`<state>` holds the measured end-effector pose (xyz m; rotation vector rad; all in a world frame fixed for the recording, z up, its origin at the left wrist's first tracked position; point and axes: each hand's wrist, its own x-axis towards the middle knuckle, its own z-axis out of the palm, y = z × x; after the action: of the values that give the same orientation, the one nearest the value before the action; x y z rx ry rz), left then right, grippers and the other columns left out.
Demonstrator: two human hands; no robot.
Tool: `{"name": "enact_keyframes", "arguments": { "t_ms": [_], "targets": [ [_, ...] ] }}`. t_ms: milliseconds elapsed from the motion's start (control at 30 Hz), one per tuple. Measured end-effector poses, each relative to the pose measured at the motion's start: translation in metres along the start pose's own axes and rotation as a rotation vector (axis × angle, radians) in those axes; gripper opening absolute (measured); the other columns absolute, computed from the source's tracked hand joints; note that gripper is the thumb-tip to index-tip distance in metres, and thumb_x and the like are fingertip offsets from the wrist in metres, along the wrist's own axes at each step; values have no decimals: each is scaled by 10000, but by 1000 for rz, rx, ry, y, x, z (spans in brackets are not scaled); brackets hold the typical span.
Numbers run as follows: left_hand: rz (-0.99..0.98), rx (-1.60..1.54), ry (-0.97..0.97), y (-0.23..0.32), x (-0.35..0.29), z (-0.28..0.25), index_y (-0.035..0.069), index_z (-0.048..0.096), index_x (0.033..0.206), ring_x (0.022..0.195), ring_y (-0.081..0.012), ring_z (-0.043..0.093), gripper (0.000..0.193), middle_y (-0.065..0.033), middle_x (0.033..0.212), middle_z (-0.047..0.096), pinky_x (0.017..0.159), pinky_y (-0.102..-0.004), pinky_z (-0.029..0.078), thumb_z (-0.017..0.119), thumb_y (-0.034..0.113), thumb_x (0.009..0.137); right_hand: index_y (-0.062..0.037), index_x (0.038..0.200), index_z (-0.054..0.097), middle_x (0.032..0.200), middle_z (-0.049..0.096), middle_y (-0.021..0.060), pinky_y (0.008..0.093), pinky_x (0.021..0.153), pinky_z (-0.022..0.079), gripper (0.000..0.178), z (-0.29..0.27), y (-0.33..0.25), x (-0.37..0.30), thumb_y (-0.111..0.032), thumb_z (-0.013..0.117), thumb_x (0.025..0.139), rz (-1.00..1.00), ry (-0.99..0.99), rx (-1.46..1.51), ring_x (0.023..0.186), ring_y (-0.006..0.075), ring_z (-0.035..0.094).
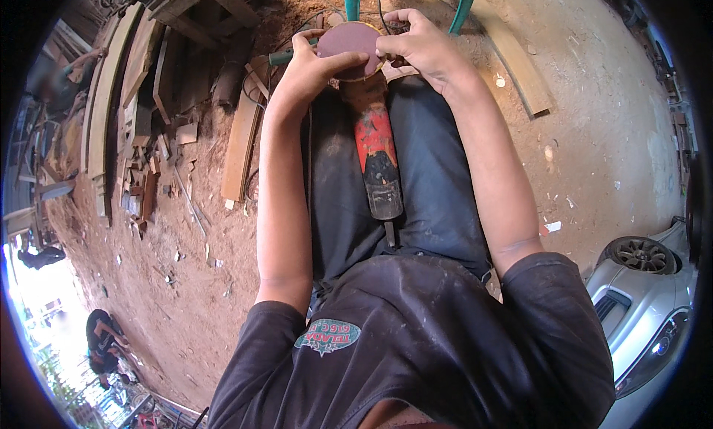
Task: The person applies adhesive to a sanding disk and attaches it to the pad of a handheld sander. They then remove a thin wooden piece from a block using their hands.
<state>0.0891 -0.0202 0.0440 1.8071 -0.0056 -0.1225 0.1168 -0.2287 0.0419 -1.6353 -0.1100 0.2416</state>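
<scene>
A round, reddish-brown sanding disc with a yellowish edge sits at the head end of a red and black angle grinder. The grinder rests lengthwise between my thighs, its worn black end towards my body. My left hand grips the disc from the left, thumb pressed across its face and fingers partly behind it. At the disc's right edge, my right hand pinches with thumb and fingers. What lies under the disc is hidden.
Long wooden planks and offcuts lie on the dirt floor to the left. Another plank is at the right, beyond green legs. A silver car stands at the lower right. Another person is at the far lower left.
</scene>
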Motion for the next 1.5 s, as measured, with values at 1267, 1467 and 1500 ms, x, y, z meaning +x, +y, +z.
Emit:
{"name": "enact_keyframes", "arguments": {
  "t_ms": [1267, 1467, 1500],
  "targets": [
    [-168, -313, -55, 9, -8, -16, -79, 330, 1403, 837, -223, 687, 779, -187, 1031, 664, 695, -343, 564, 811, 15, 797, 44, 1510, 300, 1317, 550, 218, 372, 1086, 393, 986, 16, 5, 6, -425, 799, 801, 48, -58, 87, 1250, 268, 536],
    [-212, -309, -191, 20, -6, -36, -87, 302, 1443, 708, -167, 689, 841, -157, 936, 680, 632, -311, 581, 836, 133, 832, 50, 1501, 325, 1309, 547, 215, 369, 1036, 436, 970, 14, 12, 9, -415, 803, 797, 38, -43, 111, 1221, 267, 548],
    [-198, -330, -157, 17, -3, -41, -69, 328, 1441, 717, -156, 678, 814, -135, 940, 663, 651, -314, 583, 830, 166, 844, 55, 1505, 314, 1295, 554, 212, 364, 1020, 448, 987, 18, 8, 8, -415, 808, 792, 12, -37, 105, 1196, 262, 562]
  ]
}}
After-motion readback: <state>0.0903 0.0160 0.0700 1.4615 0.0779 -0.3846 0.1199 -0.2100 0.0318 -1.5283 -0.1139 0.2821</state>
